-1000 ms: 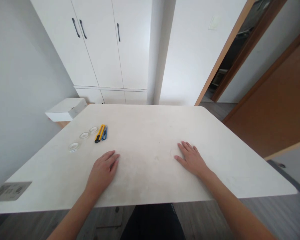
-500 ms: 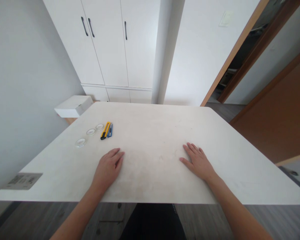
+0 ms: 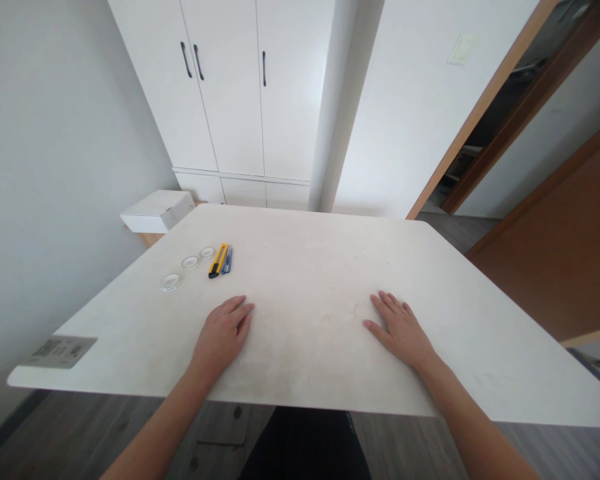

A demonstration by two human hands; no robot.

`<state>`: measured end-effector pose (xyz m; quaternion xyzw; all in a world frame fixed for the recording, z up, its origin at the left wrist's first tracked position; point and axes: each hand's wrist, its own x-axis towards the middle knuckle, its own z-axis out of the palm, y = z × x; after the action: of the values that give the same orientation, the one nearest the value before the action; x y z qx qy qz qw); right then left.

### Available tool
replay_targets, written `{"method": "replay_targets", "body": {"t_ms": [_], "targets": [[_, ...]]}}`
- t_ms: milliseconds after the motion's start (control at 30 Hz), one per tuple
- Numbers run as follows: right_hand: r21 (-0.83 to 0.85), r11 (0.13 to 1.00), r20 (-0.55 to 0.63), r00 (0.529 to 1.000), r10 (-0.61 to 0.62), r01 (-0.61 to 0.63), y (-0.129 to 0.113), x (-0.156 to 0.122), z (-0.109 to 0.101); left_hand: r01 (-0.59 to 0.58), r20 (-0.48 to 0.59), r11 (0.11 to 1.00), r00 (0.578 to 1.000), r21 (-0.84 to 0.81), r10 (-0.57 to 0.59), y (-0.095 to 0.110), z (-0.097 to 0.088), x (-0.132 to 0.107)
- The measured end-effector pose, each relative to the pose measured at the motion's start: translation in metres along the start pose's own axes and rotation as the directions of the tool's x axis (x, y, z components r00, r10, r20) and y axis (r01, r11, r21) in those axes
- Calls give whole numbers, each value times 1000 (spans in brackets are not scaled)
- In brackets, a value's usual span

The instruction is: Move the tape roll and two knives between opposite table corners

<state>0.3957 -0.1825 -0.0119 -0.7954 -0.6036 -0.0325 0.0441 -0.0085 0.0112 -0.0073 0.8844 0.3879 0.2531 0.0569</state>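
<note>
My left hand (image 3: pixel 223 333) rests on the white table (image 3: pixel 300 267), fingers stretched out and holding nothing. To the right, my right hand (image 3: pixel 399 328) lies flat on the same top with its thumb spread from the fingers. Beyond my left hand are a yellow utility knife (image 3: pixel 219 261) with a black end and a blue utility knife (image 3: pixel 227 260), side by side. Left of them lie three rolls of clear tape: the nearest roll (image 3: pixel 171 282), the middle roll (image 3: pixel 190 263) and the farthest roll (image 3: pixel 207 253). Neither hand touches these things.
A grey printed label (image 3: pixel 63 351) is on the table's near left corner. Past the far left edge stands a white box (image 3: pixel 157 211). White cabinets (image 3: pixel 235 100) line the back, and a brown door (image 3: pixel 555 247) is at the right.
The camera view has tilted and shifted slightly, so the scene sits a little farther right. Both hands stay in place on the table; the knives and tape rolls have not moved.
</note>
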Motion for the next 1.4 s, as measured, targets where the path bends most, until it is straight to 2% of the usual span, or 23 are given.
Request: {"method": "replay_targets", "body": {"t_ms": [900, 1267, 1333, 1400], "targets": [[4, 1000, -17, 1000, -8, 8, 4, 0, 5, 2, 0, 1000, 1000, 1, -2, -1, 2, -1], [-6, 1000, 0, 1000, 19, -19, 1, -1, 0, 3, 3, 1000, 1000, 23, -4, 1, 2, 0], [-4, 999, -17, 999, 52, -52, -4, 5, -2, 20, 2, 999, 1000, 27, -20, 4, 1, 0], [10, 998, -34, 997, 66, -66, -19, 19, -6, 36, 8, 999, 999, 25, -36, 6, 1, 0]]}}
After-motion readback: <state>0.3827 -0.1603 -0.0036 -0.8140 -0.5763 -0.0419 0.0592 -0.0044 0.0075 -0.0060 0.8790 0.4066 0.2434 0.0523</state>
